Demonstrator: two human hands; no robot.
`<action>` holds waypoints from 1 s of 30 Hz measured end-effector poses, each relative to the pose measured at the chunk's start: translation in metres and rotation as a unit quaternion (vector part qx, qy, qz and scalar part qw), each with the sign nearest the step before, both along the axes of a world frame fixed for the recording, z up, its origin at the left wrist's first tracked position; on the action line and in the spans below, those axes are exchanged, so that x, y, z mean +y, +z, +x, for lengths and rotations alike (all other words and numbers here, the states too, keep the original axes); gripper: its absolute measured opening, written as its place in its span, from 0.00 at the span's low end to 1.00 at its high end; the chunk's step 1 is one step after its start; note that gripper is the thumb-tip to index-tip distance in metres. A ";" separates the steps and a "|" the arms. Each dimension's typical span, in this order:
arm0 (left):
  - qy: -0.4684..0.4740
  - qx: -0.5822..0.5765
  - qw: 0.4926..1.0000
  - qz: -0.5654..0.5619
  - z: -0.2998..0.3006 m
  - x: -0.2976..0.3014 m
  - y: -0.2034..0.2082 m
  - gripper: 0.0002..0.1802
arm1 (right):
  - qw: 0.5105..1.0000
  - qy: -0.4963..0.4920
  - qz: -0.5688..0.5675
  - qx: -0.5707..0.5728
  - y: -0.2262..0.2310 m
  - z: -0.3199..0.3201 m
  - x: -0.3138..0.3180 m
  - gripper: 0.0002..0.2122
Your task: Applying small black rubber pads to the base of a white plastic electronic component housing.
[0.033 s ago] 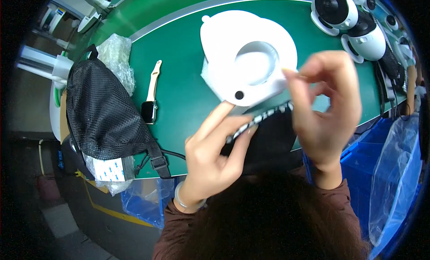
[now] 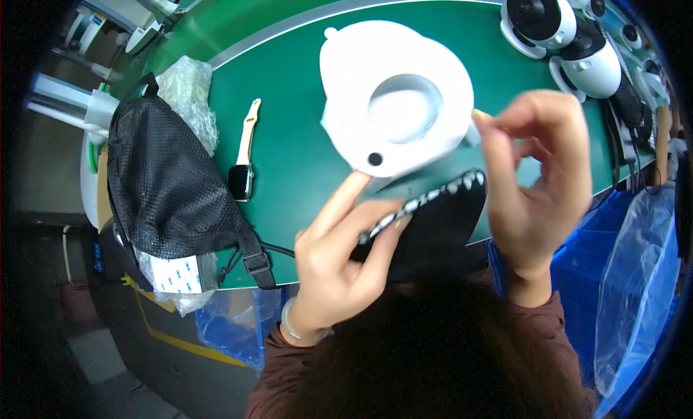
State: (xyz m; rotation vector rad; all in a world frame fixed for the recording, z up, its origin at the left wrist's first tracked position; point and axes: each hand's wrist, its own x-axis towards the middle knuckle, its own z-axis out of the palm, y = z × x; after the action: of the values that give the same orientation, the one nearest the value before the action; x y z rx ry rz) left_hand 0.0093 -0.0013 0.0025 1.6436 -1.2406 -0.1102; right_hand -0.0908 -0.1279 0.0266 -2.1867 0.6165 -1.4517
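The left hand (image 2: 339,264) pinches a black strip with white tabs (image 2: 433,195); the right hand (image 2: 538,181), apart, curls fingertips together above its end. A round white plastic housing (image 2: 397,94) lies beyond on the green table (image 2: 289,152).

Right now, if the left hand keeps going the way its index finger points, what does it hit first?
Probably the white round housing: the left hand points its index finger up at the lower rim, near the small black hole. Depth is unclear; it may already touch.
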 end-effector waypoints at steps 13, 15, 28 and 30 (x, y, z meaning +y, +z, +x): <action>0.067 0.090 0.993 -0.032 -0.013 0.036 0.017 0.07 | 0.969 0.215 -0.016 0.120 0.003 -0.032 0.013 0.13; 0.024 0.110 0.993 -0.028 -0.013 0.033 0.018 0.07 | 0.973 0.204 -0.028 0.109 0.001 -0.026 0.021 0.10; 0.019 0.107 0.992 -0.069 -0.015 0.017 0.010 0.05 | 0.961 0.206 0.127 0.138 -0.002 -0.041 0.012 0.07; -0.022 0.182 0.980 -0.073 -0.016 0.010 0.014 0.07 | 0.953 0.222 0.119 0.167 -0.001 -0.047 0.009 0.06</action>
State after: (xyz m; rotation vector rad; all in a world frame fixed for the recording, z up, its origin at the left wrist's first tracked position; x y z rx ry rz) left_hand -0.0067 0.0086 0.0162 1.3942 -0.9785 -0.3250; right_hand -0.1375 -0.1193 0.0261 -2.2048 0.3485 -0.7472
